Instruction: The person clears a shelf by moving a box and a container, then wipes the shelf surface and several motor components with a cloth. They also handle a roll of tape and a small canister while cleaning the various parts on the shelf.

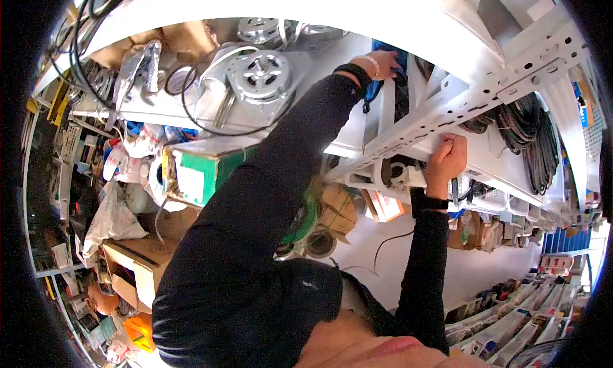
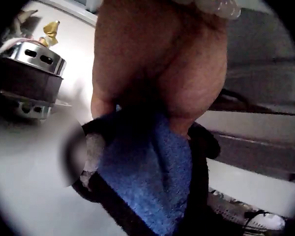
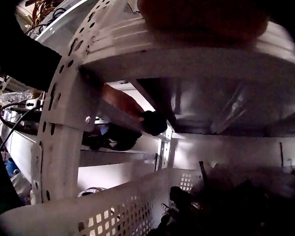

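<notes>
My left hand (image 1: 377,65), with a beaded bracelet at the wrist, reaches onto a white shelf and grips a blue cloth-like item (image 1: 370,98) with black edging. Up close in the left wrist view, the hand (image 2: 160,64) pinches the top of this blue fabric (image 2: 147,172), which hangs below it; the fingertips are hidden. My right hand (image 1: 447,157) has its fingers curled at the edge of a white metal shelf (image 1: 491,151), on the other side of a perforated upright. In the right wrist view that hand (image 3: 201,19) lies over the shelf's front beam (image 3: 196,61).
Metal motors (image 1: 260,76) and looped cables stand on the shelf left of my left arm. Black cable coils (image 1: 527,135) hang at the right. A perforated upright (image 3: 56,113) stands beside a white plastic basket (image 3: 123,211) of dark parts. Below is a green box (image 1: 201,176).
</notes>
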`<state>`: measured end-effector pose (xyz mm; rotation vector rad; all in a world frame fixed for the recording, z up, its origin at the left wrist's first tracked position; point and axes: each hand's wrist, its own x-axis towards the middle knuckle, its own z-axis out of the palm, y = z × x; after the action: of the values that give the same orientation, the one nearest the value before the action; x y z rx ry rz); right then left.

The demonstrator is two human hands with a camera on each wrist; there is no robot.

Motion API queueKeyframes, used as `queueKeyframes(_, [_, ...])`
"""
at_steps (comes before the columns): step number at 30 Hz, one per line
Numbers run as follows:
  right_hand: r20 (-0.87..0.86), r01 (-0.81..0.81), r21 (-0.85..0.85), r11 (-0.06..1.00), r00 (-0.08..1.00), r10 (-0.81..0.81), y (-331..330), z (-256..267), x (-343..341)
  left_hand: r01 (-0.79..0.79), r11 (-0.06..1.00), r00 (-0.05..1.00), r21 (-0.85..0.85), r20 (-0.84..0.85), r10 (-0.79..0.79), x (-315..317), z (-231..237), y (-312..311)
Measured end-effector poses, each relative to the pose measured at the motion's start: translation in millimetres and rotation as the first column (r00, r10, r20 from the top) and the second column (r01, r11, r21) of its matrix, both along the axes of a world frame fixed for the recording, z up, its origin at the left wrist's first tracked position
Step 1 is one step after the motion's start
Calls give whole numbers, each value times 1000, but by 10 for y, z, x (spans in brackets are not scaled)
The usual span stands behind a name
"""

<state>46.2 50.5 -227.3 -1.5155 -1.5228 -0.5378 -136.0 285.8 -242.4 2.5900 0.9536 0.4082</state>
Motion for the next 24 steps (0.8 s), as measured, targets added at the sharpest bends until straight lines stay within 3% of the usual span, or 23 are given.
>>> queueKeyframes(2, [-16,-7,-15,1000,1000,7,16,-4,27,-207,966,972,155,-83,221,48,201,86])
queueKeyframes(6, [-16,-55,-4,998,998,55,22,-4,60,-263,905,923,334,-184,336,67,233,357])
queueKeyframes(17, [-9,-51,3,999,999,51,17,32,29,-238,852,862,467,-302,406,128,305,726])
queueKeyframes(24, [19,-54,-15,998,998,54,29,-15,68,-87,843,847,531,-405,343,116,252,625])
